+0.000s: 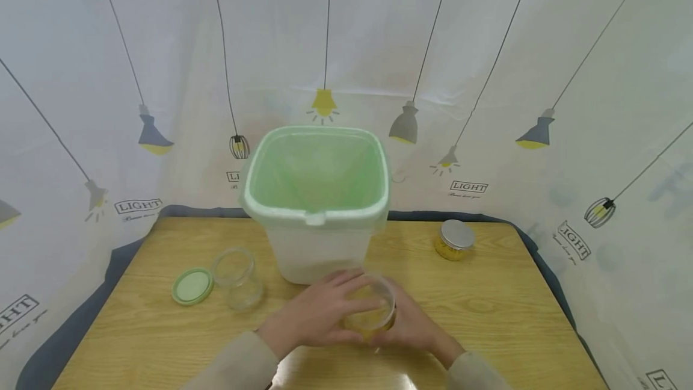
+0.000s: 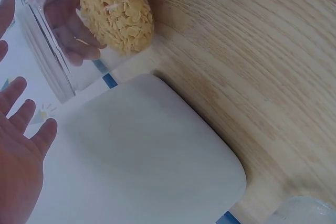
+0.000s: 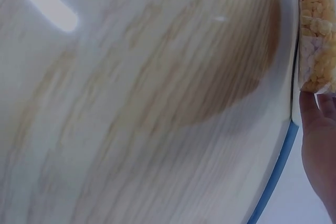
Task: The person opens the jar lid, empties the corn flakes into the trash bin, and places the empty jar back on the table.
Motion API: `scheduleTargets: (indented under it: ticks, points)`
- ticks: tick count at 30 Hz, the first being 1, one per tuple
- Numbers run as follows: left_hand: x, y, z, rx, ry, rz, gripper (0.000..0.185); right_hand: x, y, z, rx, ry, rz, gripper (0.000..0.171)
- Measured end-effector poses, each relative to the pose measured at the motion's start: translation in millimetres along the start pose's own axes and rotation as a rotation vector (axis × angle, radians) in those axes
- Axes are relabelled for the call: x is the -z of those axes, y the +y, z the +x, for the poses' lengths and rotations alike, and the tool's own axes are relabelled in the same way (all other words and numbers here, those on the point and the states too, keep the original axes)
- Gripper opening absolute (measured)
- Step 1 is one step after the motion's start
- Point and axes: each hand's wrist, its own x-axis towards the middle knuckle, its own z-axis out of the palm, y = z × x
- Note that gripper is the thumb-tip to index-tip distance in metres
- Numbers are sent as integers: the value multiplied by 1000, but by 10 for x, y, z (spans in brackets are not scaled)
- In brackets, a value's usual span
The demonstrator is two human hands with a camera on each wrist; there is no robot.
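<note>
Both hands meet on a clear jar (image 1: 372,315) of yellow flakes at the near middle of the counter (image 1: 514,300), just in front of the white bin (image 1: 316,221) with its green liner. The jar is lidless and looks tilted, mouth toward the bin, which suits having a hand on each side. The left hand (image 1: 316,318) lies along the jar's left wall, fingers fairly straight, more steadying than clamping. The right hand (image 1: 414,324) cups the right side; its grip curls round the glass. An empty jar (image 1: 236,275) and green lid (image 1: 192,286) sit to the left, a capped jar (image 1: 455,239) far right.
</note>
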Motion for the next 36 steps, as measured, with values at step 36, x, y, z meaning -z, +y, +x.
scheduleTargets:
  ticks: [36]
  points:
    - [-21, 85, 24, -14, -74, -20, 63, -293, -135, 8, 133, -66, -26, 109]
